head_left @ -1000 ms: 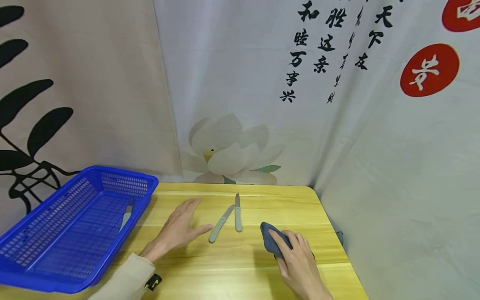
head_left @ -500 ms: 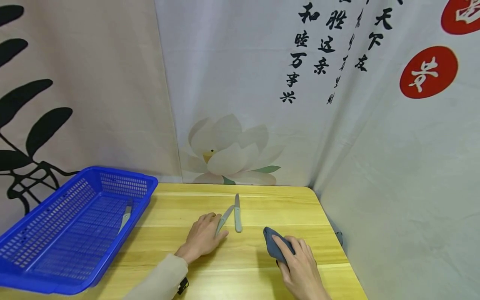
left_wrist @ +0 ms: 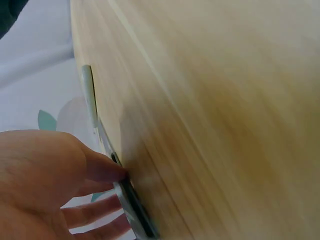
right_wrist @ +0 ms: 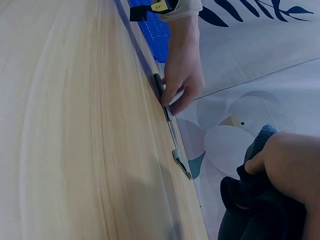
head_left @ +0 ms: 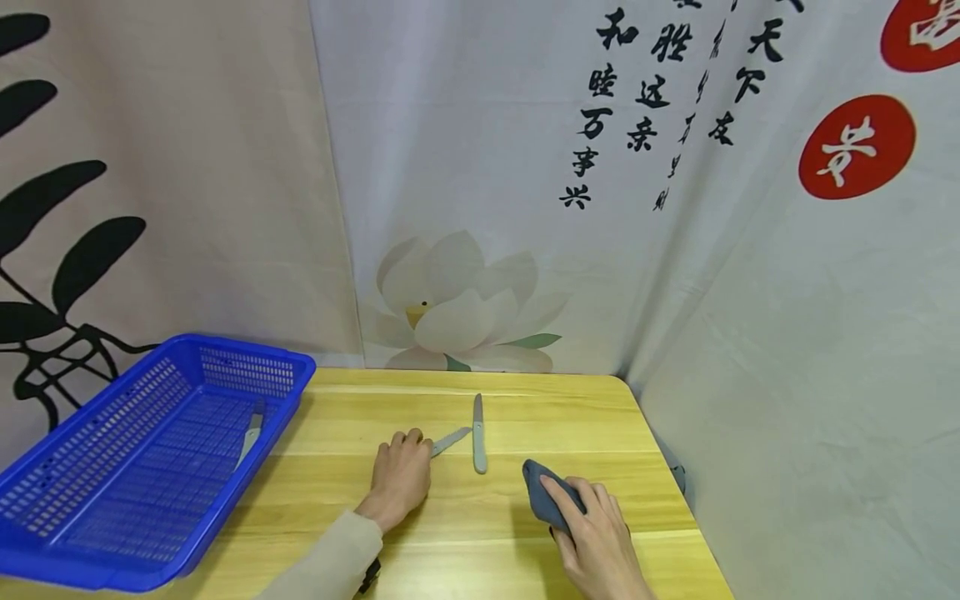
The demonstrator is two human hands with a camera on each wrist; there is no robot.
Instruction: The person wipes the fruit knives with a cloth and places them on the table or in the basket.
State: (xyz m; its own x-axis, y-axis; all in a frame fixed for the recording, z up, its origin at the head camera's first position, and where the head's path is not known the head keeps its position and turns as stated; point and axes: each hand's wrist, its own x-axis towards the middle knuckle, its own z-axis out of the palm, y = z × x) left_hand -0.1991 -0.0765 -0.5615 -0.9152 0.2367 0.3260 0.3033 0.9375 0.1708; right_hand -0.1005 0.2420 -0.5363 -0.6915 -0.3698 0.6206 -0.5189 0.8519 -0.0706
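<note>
Nearly closed, the left fingers [left_wrist: 92, 211] pinch a knife [head_left: 452, 440] — the right fingers [head_left: 564, 500] curl round a cloth [head_left: 538, 490].

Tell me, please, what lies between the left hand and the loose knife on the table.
The head view shows the gripped knife there, its blade pointing toward the loose knife.

In the head view, the sleeved left forearm [head_left: 326, 558] comes in near seven o'clock, angled between one and two. The left hand [head_left: 401, 477] shows its back, thumb [left_wrist: 102, 167] and fingers brought together in a pinch. Near five o'clock, the right hand [head_left: 600, 537] points toward eleven, fingers bent in a grip.
</note>
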